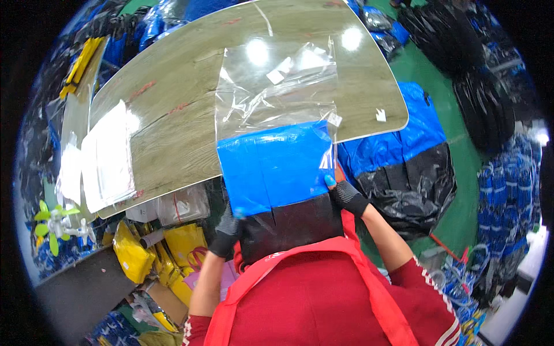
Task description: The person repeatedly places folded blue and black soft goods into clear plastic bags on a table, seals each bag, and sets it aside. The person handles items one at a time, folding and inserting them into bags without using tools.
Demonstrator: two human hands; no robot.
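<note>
Head | left hand [227, 230] and right hand [350, 198] pinching folded blue-black tarpaulin [277, 167] across near edge of tabletop [363, 86], rear fingers hidden | clear plastic bag [235, 92] possibly tearing if corners snag

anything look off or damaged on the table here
Small oddities: a loose white scrap lies near the right edge of the table, looking like stray litter, and reddish marks blotch its wood-patterned top, possibly wear. The clear bag is wrinkled, which seems ordinary.

Wood-patterned table [167, 138], white stack [108, 164] at left, clear plastic bag [259, 106], white scrap [381, 116].
</note>
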